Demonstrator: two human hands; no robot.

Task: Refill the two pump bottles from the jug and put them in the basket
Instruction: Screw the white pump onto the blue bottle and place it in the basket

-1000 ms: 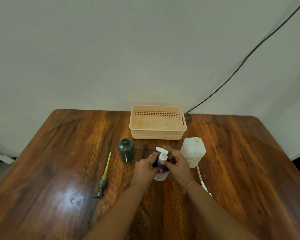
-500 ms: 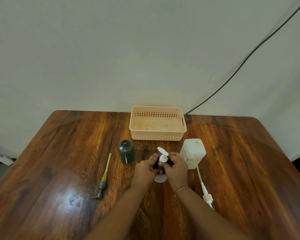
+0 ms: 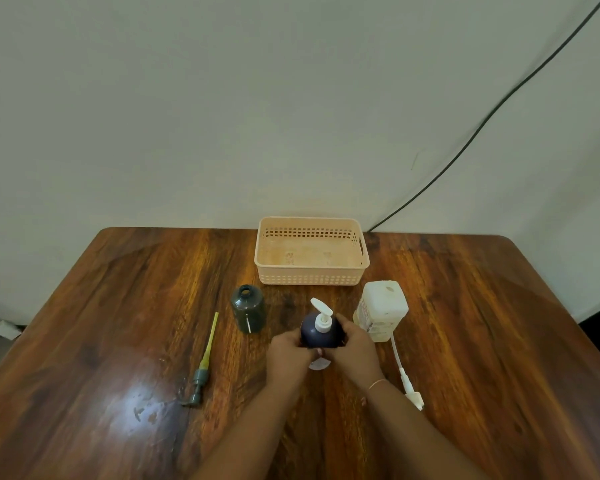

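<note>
bare forearms, thin bracelet (image 3: pixel 377 383) on right wrist

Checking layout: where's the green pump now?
Head view, left side: the green pump lies flat, left of and nearer than the open dark bottle.

Upright dark bottle (image 3: pixel 321 333), uncapped green bottle (image 3: pixel 248 310)

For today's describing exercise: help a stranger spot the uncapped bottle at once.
Find the peach basket at the far edge of the table. Before its left corner stands a dark green bottle. Unlike the blue bottle nearby, it has no pump.
</note>
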